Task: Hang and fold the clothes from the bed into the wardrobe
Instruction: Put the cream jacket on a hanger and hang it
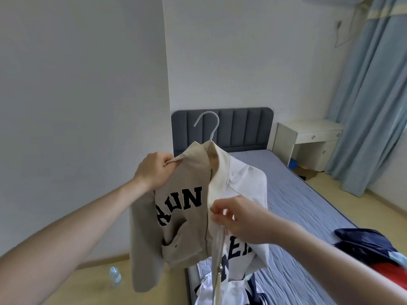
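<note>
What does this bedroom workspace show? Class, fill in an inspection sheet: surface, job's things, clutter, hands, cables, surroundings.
Surface: bed with blue-grey quilted mattress, mostly bare.
Job's things: beige jacket with black letters on a white plastic hanger; white and navy clothes at the bed's foot; navy and red clothes at its right edge.
Clutter: clear plastic water bottle on the floor.
Hands: left hand grips the jacket's shoulder; right hand pinches its front edge.
Cables: thin cord on the wall by the curtain.
Surroundings: grey padded headboard, white desk, light blue curtain.
</note>
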The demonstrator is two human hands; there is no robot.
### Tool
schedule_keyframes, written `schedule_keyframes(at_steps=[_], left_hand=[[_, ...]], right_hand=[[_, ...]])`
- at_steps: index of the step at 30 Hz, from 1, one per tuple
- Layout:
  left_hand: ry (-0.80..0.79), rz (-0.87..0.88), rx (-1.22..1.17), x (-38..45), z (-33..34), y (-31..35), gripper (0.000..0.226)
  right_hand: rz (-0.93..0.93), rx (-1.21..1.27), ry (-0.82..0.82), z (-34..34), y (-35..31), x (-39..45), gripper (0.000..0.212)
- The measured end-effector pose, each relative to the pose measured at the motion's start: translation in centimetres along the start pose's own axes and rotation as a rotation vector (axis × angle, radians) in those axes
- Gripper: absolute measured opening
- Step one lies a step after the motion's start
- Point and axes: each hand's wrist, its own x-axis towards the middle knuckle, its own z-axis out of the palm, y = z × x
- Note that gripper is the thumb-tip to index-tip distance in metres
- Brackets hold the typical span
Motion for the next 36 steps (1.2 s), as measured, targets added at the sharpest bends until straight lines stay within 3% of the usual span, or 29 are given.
schedule_keyframes(at_steps=[5,7,11,13,17,21,24,31,36], left_hand=[[0.069,0.048,-0.013,-0.9,-1.6,0.3,0.060],[0.085,0.061,0.002,-1.2,-2.6,0.0,0.057],[0.097,0.092,-0.001,-2.0,-4.2,-0.7,0.059],[0.106,0.092,-0.008,-2.4,-4.8,-0.8,0.058],[0.115,0.084,0.018,-3.0,-5.6,-0.6,0.053],[0.113,0.063,0.053,-3.8,-6.0,-0.4,0.055],[0.114,0.002,0.086,-4.5,-6.5,-0.8,0.060],[0.138,-0.144,0.151,-7.6,-8.0,-3.4,0.064],[0.225,-0.300,0.266,-12.0,-10.1,-5.6,0.049]], right_hand=[[0.078,-0.046,0.091,2.0,3.7,0.6,0.015],[0.083,-0.015,0.259,1.2,4.9,0.7,0.012],[0.042,-0.037,0.744,-2.0,6.9,1.2,0.015],[0.034,-0.068,0.836,-3.3,7.9,1.8,0.027],[0.112,-0.085,0.635,-4.7,8.9,4.1,0.043],[0.100,0.007,0.459,-4.3,9.2,6.1,0.016],[0.034,0.063,0.337,-3.3,9.5,7.1,0.033],[-0.083,0.424,0.157,0.6,7.6,9.8,0.038],[-0.091,0.607,0.067,4.1,4.4,12.3,0.038]])
